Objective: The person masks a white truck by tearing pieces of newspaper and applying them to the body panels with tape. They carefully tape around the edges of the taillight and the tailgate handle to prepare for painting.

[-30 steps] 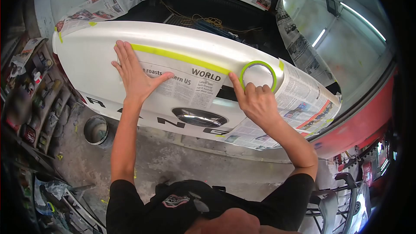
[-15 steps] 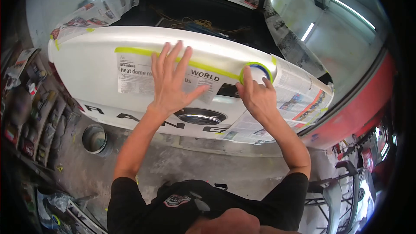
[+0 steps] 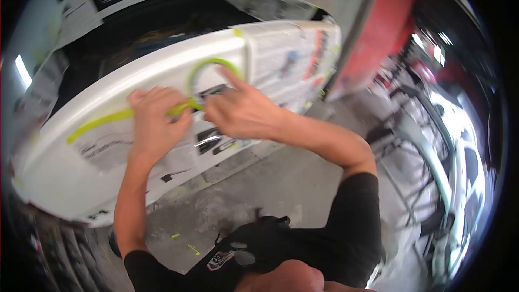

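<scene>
A strip of yellow-green tape (image 3: 102, 123) runs along the top edge of a newspaper sheet (image 3: 108, 148) on the white car panel (image 3: 54, 184). My left hand (image 3: 158, 121) is at the strip's right part, its fingers bent and closed around the tape near the roll. Just to its right, my right hand (image 3: 238, 109) holds the tape roll (image 3: 215, 62), a green-rimmed ring, with the index finger stretched over it. The tape between the two hands looks twisted. Motion blurs the fingertips.
More newspaper (image 3: 281, 59) covers the panel's right end. Behind the panel is a dark opening (image 3: 178, 13). A red surface (image 3: 373, 27) stands at the upper right, with metal stands and car parts (image 3: 427, 124) below it. Tape scraps (image 3: 193, 249) lie on the floor.
The view has turned to the right. My left hand has gone from spread flat on the newspaper to closed at the tape beside the roll. My right hand still holds the roll.
</scene>
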{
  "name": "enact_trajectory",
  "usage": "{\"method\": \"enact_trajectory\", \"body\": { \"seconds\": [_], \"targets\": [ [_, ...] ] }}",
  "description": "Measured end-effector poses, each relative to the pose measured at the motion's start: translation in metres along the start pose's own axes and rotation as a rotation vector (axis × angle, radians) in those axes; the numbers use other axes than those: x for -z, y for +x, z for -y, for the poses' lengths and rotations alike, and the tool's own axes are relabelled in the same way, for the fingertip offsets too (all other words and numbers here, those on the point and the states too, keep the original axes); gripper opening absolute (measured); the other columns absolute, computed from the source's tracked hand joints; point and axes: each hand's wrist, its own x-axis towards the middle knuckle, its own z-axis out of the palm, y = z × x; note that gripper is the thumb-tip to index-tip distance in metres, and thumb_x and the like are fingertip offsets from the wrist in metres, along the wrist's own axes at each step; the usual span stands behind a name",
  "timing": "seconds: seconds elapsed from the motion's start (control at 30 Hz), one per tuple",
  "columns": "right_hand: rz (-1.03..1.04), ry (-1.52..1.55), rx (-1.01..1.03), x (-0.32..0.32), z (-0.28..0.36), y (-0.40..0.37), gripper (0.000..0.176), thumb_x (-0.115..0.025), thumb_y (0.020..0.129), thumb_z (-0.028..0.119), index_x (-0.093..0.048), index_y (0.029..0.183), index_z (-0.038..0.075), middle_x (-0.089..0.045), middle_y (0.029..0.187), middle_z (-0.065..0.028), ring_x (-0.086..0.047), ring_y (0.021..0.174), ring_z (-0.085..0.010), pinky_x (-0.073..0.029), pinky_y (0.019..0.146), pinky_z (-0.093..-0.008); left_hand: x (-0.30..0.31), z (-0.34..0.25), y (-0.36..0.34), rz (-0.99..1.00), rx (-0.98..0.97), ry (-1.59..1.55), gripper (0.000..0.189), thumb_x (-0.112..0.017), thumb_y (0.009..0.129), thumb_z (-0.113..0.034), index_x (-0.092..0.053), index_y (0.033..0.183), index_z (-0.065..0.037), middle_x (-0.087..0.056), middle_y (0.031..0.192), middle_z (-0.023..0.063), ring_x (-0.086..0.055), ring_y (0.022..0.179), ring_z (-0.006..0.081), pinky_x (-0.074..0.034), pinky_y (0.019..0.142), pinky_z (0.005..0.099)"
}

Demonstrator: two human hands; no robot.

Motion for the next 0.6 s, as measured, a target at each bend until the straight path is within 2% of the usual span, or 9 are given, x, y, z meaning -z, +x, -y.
{"method": "enact_trajectory", "body": {
  "seconds": [0.07, 0.1, 0.17, 0.27, 0.33, 0.4, 0.43, 0.5, 0.6],
  "targets": [
    [-0.088, -0.273, -0.067, -0.005, -0.029, 0.01, 0.023, -0.066, 0.09, 0.02, -0.051, 0.077, 0.008, -0.043, 0.056, -0.0009, -0.052, 0.047, -0.0176, -0.042, 0.108, -0.0554, 0.003, -0.008, -0.004, 0.022, 0.046, 0.042, 0.006, -0.07, 0.076, -0.012, -0.067, 0.08, -0.009, -0.067, 0.081, 0.0021, -0.062, 0.081, 0.0214, -0.032, 0.089, 0.0395],
    [-0.207, -0.295, -0.247, -0.002, -0.044, 0.015, 0.021, -0.065, 0.092, 0.02, -0.054, 0.081, 0.005, -0.046, 0.057, -0.0018, -0.055, 0.05, -0.0185, -0.047, 0.102, -0.0529, 0.008, -0.012, -0.007, 0.037, 0.067, 0.07, 0.005, -0.071, 0.078, -0.011, -0.067, 0.08, -0.008, -0.067, 0.081, 0.0029, -0.062, 0.081, 0.0217, -0.032, 0.09, 0.0388],
    [-0.474, -0.087, -0.507, 0.017, -0.049, 0.006, 0.022, -0.061, 0.098, 0.024, -0.058, 0.094, 0.003, -0.059, 0.066, -0.0029, -0.061, 0.058, -0.0172, -0.05, 0.099, -0.05, 0.02, -0.02, -0.013, 0.029, 0.095, 0.071, 0.005, -0.071, 0.081, -0.009, -0.067, 0.081, -0.007, -0.067, 0.082, 0.0046, -0.061, 0.081, 0.022, -0.033, 0.094, 0.0396],
    [-0.763, 0.864, -1.036, 0.047, -0.003, -0.04, 0.036, -0.056, 0.104, 0.034, -0.057, 0.117, 0.0, -0.069, 0.081, -0.0073, -0.069, 0.073, -0.0195, -0.049, 0.1, -0.0491, 0.066, -0.029, -0.033, -0.032, 0.027, -0.074, 0.006, -0.072, 0.081, -0.006, -0.066, 0.081, -0.004, -0.067, 0.082, 0.0076, -0.061, 0.079, 0.0222, -0.034, 0.101, 0.0437],
    [-1.104, 1.262, -1.173, 0.069, 0.02, -0.085, 0.033, -0.06, 0.101, 0.03, -0.059, 0.117, 0.001, -0.073, 0.095, -0.0156, -0.072, 0.085, -0.0252, -0.051, 0.098, -0.0472, 0.102, -0.014, -0.067, -0.076, -0.049, -0.264, 0.008, -0.07, 0.075, 0.0, -0.064, 0.078, -0.004, -0.066, 0.079, 0.01, -0.06, 0.076, 0.0229, -0.032, 0.106, 0.051],
    [-1.394, 1.401, -0.901, 0.101, 0.038, -0.134, 0.045, -0.057, 0.101, 0.04, -0.053, 0.128, 0.003, -0.071, 0.11, -0.0188, -0.064, 0.11, -0.0325, -0.041, 0.108, -0.0513, 0.134, -0.016, -0.095, -0.098, -0.139, -0.271, 0.009, -0.068, 0.073, 0.0, -0.065, 0.081, -0.002, -0.06, 0.074, 0.0098, -0.056, 0.07, 0.0244, -0.03, 0.107, 0.0589],
    [-1.495, 1.422, -0.743, 0.119, 0.046, -0.156, 0.054, -0.053, 0.102, 0.046, -0.048, 0.134, 0.003, -0.07, 0.115, -0.0194, -0.059, 0.123, -0.0353, -0.035, 0.114, -0.0552, 0.138, -0.025, -0.105, -0.099, -0.131, -0.231, 0.006, -0.067, 0.078, -0.003, -0.063, 0.082, -0.003, -0.06, 0.075, 0.0102, -0.056, 0.072, 0.0247, -0.028, 0.11, 0.0598],
    [-1.472, 1.238, -0.537, 0.163, 0.057, -0.184, 0.064, -0.053, 0.101, 0.049, -0.044, 0.14, 0.0, -0.068, 0.119, -0.0168, -0.043, 0.141, -0.0345, -0.015, 0.122, -0.0631, 0.139, -0.044, -0.115, -0.091, -0.116, -0.149, 0.008, -0.064, 0.087, -0.008, -0.058, 0.085, -0.004, -0.06, 0.079, 0.0109, -0.056, 0.076, 0.0254, -0.024, 0.115, 0.0617],
    [-1.337, 1.041, -0.383, 0.232, 0.059, -0.219, 0.06, -0.053, 0.101, 0.045, -0.046, 0.14, 0.0, -0.066, 0.123, -0.0176, -0.043, 0.141, -0.0352, -0.016, 0.122, -0.0619, 0.106, -0.101, -0.107, -0.001, -0.211, -0.144, 0.008, -0.065, 0.086, -0.002, -0.063, 0.093, -0.001, -0.059, 0.08, 0.0121, -0.056, 0.076, 0.026, -0.027, 0.113, 0.0629]
  ]
}}
